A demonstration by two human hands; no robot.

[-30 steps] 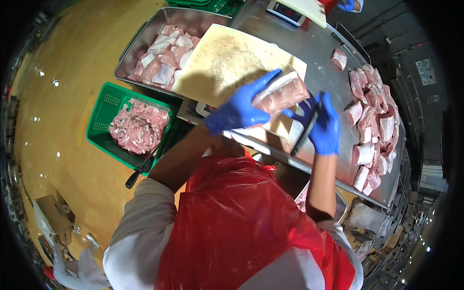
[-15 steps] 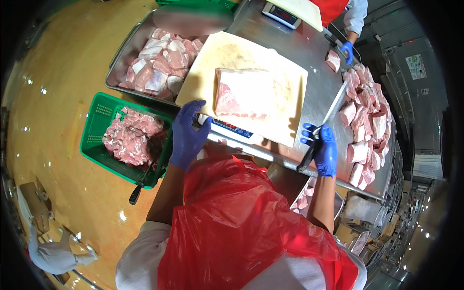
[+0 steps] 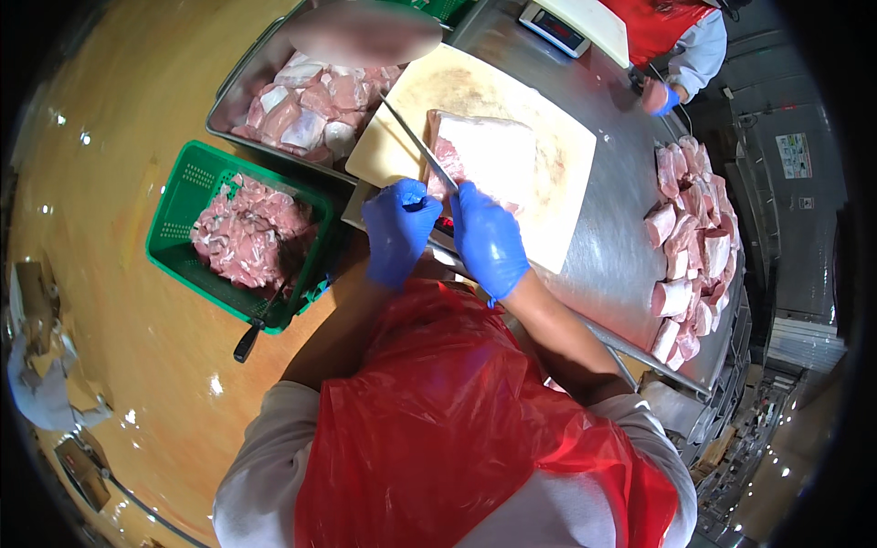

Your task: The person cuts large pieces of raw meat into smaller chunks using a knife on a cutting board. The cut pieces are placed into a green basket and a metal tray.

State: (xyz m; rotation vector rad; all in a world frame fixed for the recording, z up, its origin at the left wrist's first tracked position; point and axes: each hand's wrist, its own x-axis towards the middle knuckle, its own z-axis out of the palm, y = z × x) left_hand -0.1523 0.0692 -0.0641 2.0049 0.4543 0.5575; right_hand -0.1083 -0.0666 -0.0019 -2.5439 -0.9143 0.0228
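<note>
My right hand (image 3: pixel 487 242) in a blue glove grips a knife (image 3: pixel 416 140), its blade angled up-left across the near-left part of a slab of raw meat (image 3: pixel 489 155). The slab lies fat side up on a cream cutting board (image 3: pixel 557 183). My left hand (image 3: pixel 397 233), also gloved, is closed just left of the knife handle, near the board's front edge; what is inside its curled fingers is hidden. A partly covered scale shows red digits under the board's front.
Left are a steel tub (image 3: pixel 228 96) of meat chunks and a green basket (image 3: pixel 169 215) of trimmings with a black handle. Cut pieces (image 3: pixel 690 256) pile on the steel table's right. A co-worker (image 3: pixel 644 23) holds meat at the back right; another person (image 3: pixel 41 384) is far left.
The slab left my left hand for the board. Both hands then came together at its front, the knife swinging to point up-left. The co-worker has picked up the lone piece at back right.
</note>
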